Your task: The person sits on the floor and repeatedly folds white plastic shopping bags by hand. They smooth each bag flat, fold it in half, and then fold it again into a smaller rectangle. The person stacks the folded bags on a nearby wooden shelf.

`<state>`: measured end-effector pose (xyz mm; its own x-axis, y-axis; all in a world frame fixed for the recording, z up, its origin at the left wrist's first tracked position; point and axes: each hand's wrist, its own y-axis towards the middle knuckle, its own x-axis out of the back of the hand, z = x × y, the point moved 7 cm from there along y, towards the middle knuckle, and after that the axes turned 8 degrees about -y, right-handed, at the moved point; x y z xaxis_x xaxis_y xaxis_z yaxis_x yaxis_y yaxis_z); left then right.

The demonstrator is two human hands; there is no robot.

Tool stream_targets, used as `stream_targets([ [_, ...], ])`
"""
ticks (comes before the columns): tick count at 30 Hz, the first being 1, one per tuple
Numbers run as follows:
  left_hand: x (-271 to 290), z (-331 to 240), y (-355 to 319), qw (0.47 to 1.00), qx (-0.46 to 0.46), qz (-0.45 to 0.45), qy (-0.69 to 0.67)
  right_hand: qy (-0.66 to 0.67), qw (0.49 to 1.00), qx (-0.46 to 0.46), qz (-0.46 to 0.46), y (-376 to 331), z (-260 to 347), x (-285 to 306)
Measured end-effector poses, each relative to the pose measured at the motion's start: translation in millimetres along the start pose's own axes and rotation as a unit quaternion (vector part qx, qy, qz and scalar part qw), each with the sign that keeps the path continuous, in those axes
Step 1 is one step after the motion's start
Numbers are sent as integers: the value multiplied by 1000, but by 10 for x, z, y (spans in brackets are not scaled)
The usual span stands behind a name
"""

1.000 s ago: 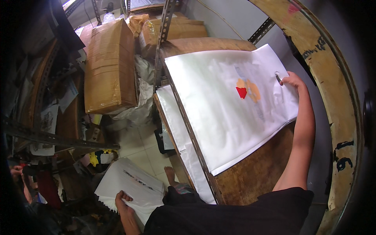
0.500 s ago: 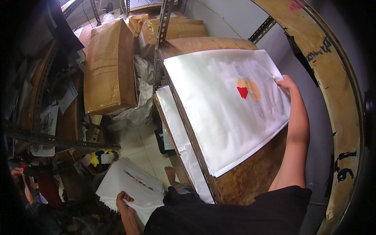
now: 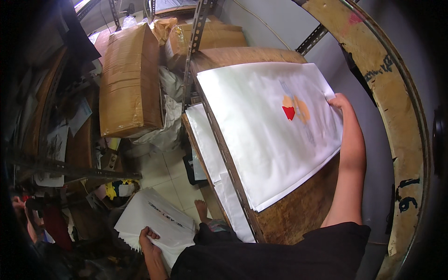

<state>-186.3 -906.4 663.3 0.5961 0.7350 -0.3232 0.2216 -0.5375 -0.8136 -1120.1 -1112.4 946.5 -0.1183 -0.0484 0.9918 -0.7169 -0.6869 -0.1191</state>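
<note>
A stack of large white sheets (image 3: 261,154) lies on a brown wooden shelf (image 3: 303,205); the top one bears an orange and red print. At the stack's far right corner, my right hand (image 3: 339,101) pinches the edge of the sheets, its arm stretched across the shelf's right side. Low on the left, my left hand (image 3: 148,238) is closed on the near edge of a bundle of white sheets (image 3: 163,214) with dark lettering. The bundle hangs beside my body, its left edges fanned out. How many sheets the right fingers hold cannot be made out.
A big taped carton (image 3: 128,84) stands at the back left, with another carton (image 3: 210,37) behind. A perforated metal post (image 3: 198,28) rises at the shelf's far left corner. More white sheets (image 3: 203,135) lie on a lower shelf. A wooden board edge (image 3: 392,107) curves along the right.
Both hands keep their grip, nearly still. The view shifts slightly, and the right hand sits a touch lower with the sheets' corner.
</note>
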Motion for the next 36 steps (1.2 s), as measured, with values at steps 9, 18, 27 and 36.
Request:
stream_targets([
  [9, 4, 43, 58, 1000, 9, -1, -10, 31, 999, 23, 14, -365, 68, 98],
  [18, 75, 68, 71, 1000, 14, -4, -16, 17, 997, 74, -13, -428, 80, 293],
  [27, 201, 55, 43, 1000, 16, 4, -24, 46, 998, 42, 1, -428, 104, 185],
  [36, 208, 96, -21, 1000, 0, -4, -24, 183, 959, 189, 110, -1574, 1002, 602],
])
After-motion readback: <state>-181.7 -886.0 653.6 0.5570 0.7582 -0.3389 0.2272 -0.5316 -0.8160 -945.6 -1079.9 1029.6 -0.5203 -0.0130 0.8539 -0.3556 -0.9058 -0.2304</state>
